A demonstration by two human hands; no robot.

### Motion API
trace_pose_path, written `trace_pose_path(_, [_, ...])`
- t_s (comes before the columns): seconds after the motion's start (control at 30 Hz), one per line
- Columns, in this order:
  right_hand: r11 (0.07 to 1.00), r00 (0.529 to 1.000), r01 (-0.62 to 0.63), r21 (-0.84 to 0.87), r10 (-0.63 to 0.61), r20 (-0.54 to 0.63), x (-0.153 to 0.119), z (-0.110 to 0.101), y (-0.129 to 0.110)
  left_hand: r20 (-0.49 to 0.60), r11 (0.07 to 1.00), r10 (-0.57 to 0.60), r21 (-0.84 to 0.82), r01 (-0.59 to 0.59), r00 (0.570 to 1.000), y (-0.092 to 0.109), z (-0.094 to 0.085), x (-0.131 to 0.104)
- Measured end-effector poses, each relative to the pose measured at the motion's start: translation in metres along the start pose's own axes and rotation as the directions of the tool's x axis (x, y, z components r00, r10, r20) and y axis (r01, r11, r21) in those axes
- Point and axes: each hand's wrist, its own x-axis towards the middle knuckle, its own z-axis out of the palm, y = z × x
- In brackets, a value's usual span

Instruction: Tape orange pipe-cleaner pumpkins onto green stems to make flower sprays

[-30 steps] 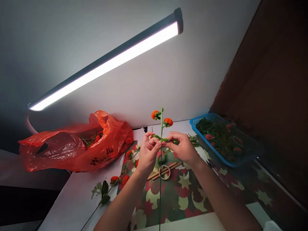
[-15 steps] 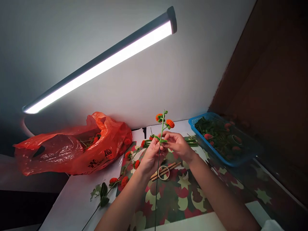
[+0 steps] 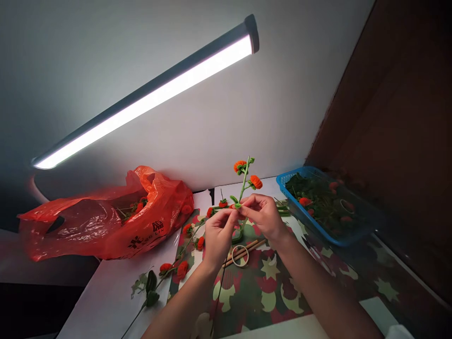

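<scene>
1. Against the picture from one second ago, the flower stem (image 3: 243, 186), then almost upright, leans with its top to the right and its lower length to the near left. Its two orange flower heads (image 3: 255, 182) sit farther right, and the small green leaves (image 3: 234, 199), earlier spread to either side, now sit mostly left of the stem.
2. The left hand (image 3: 219, 233) is nearly closed, thumb and fingers pinching the stem just below the leaves.
3. The right hand (image 3: 264, 216) is closed too, its thumb and forefinger gripping at the leaf joint; I cannot tell whether leaf or stem lies between the tips. Both hands' fingertips nearly meet.
4. The stem is raised over the patterned mat (image 3: 254, 296), roughly mid-scene, above the wooden sticks (image 3: 259, 243) and a white ring (image 3: 248, 256).
5. The red plastic bag (image 3: 106, 230) bounds the left side, well apart from the left hand; the blue basket (image 3: 287, 178) stands to the far right, beyond the right hand. The lamp (image 3: 148, 102) slants well above both. The red flower spray (image 3: 181, 270) lies just left of the left forearm.
</scene>
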Motion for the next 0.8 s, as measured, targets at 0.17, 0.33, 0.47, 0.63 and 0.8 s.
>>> trace_pose_path(0.17, [0.989,0.995,0.089,-0.115,-0.093,-0.031,-0.003,0.002,-0.002,0.059,1.0,-0.003,-0.002,0.003,0.998,0.01,-0.002,-0.002])
trace_pose_path(0.33, [0.984,0.989,0.111,-0.139,-0.123,-0.08,-0.007,0.009,0.001,0.042,1.0,-0.018,-0.009,0.019,0.999,0.009,0.001,-0.005])
trace_pose_path(0.47, [0.996,0.997,0.02,-0.09,-0.026,-0.068,-0.007,0.01,0.001,0.039,0.99,-0.047,-0.135,0.052,0.998,0.008,-0.002,-0.003])
trace_pose_path(0.63, [0.981,0.999,-0.046,-0.189,0.049,0.008,-0.005,0.0,-0.01,0.055,0.937,-0.049,-0.344,0.065,0.997,0.019,-0.018,0.007])
trace_pose_path(0.8, [0.97,0.997,0.05,-0.236,-0.034,0.071,-0.005,0.002,-0.014,0.164,0.89,-0.129,-0.415,0.187,0.978,0.025,-0.019,0.009])
